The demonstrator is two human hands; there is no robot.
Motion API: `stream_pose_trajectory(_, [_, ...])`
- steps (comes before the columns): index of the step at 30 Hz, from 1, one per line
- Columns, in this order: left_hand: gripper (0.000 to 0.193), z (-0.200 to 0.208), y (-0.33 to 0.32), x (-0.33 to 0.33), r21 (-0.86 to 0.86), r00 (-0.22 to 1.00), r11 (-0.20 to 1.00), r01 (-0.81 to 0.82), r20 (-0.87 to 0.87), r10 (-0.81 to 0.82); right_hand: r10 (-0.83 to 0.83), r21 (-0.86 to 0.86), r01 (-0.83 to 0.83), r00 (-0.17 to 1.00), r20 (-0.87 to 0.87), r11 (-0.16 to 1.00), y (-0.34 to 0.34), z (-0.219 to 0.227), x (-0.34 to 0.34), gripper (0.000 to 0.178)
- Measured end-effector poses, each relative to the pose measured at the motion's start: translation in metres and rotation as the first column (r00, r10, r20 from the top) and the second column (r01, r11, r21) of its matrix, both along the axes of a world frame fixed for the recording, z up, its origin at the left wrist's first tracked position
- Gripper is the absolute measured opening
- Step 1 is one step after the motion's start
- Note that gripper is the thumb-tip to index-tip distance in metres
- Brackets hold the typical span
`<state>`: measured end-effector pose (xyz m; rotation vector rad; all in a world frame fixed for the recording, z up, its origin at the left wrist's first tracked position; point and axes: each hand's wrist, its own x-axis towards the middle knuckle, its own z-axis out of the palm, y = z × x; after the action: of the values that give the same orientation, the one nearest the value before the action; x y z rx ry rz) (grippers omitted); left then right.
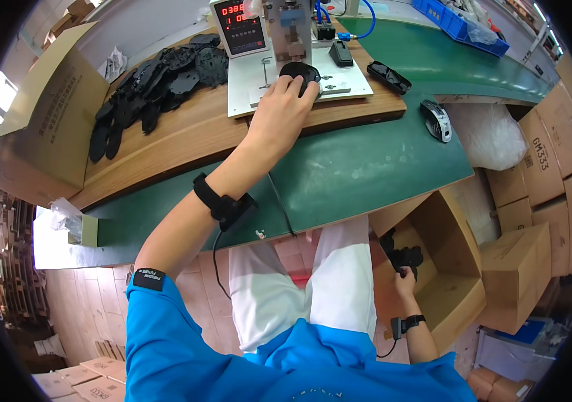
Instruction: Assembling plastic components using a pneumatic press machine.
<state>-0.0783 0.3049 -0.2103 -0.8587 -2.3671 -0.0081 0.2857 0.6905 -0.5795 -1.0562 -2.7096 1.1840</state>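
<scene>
On the white base plate (245,97) of a small bench press (288,30), my left hand (284,110) grips a rounded black part (301,71). Its fingertips lie over the part's near edge, right under the press head. Down at the right, my right hand (405,283) reaches into an open cardboard box (452,244). Its fingers are closed on a dark part at the edge of several black parts (408,257) there; the shape of that part is partly hidden by the hand.
Black flat parts (178,70) lie piled on the wooden board, beside a tall carton (48,114). Right of the press are a black oblong part (389,77) and a black-and-silver part (436,121). A blue bin (463,25) stands at the back; stacked cartons (544,151) line the right.
</scene>
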Motion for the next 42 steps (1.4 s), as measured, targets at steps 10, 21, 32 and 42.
stream_pose_trajectory(10, [0.046, 0.010, -0.008, 0.001, 0.020, 0.990, 0.999, 0.046, 0.132, -0.049, 0.075, -0.215, -0.028, 0.974, 0.212, 0.976, 0.014, -0.037, -0.034, 0.049])
stream_pose_trajectory(21, [0.044, 0.010, -0.007, -0.001, 0.125, 0.990, 0.988, 0.088, 0.099, -0.101, 0.453, 0.077, -0.455, 0.890, 0.042, 0.887, -0.047, 0.061, -0.068, 0.047])
stream_pose_trajectory(32, [0.034, 0.009, -0.017, -0.004, 0.266, 0.973, 0.957, 0.113, 0.164, -0.160, 0.729, 0.485, -0.565, 0.363, -0.580, 0.668, -0.191, 0.420, -0.182, 0.039])
stream_pose_trajectory(42, [0.056, -0.005, -0.018, -0.013, 0.345, 0.958, 0.933, 0.099, 0.219, -0.182, 0.839, 0.777, -0.397, 0.458, -0.294, 0.488, -0.242, 0.380, -0.343, 0.044])
